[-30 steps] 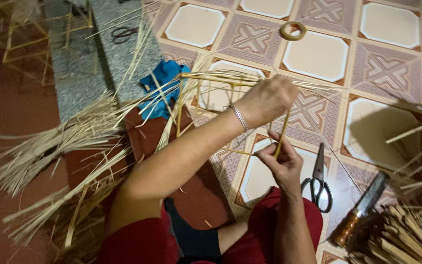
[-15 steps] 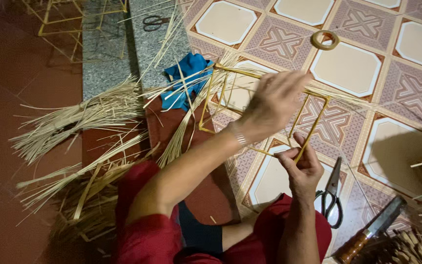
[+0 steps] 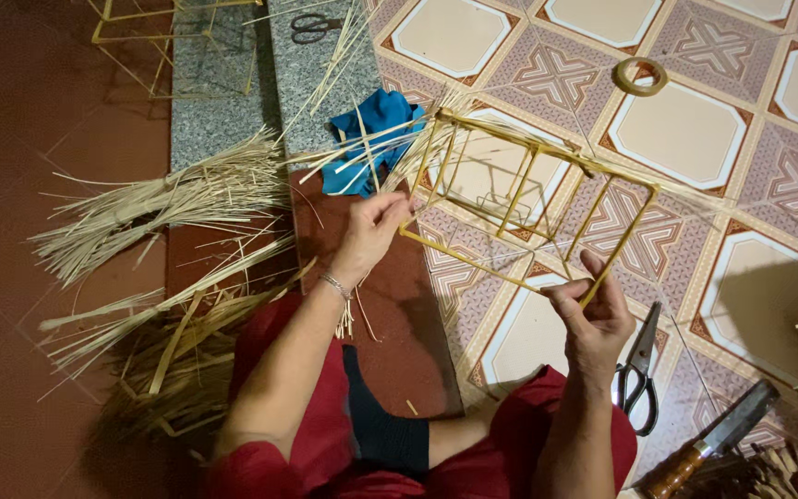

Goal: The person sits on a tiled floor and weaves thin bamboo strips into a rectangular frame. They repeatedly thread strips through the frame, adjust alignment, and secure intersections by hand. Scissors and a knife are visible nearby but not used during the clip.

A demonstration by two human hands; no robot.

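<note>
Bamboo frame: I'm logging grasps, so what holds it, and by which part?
Both hands hold the bamboo frame: left hand at its near-left corner, right hand at its near-right corner strip.

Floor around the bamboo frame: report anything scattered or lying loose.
Loose bamboo strips lie fanned and crisscrossed over the floor beside the left hand. Some cover the blue cloth. The frame looks intact, held by both hands, the right hand at its near corner.

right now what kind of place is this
Likely a home floor used as a craft spot: patterned floor tiles, bundles of bamboo strips, and scissors beside the stick frame held by the left hand and right hand.
</note>
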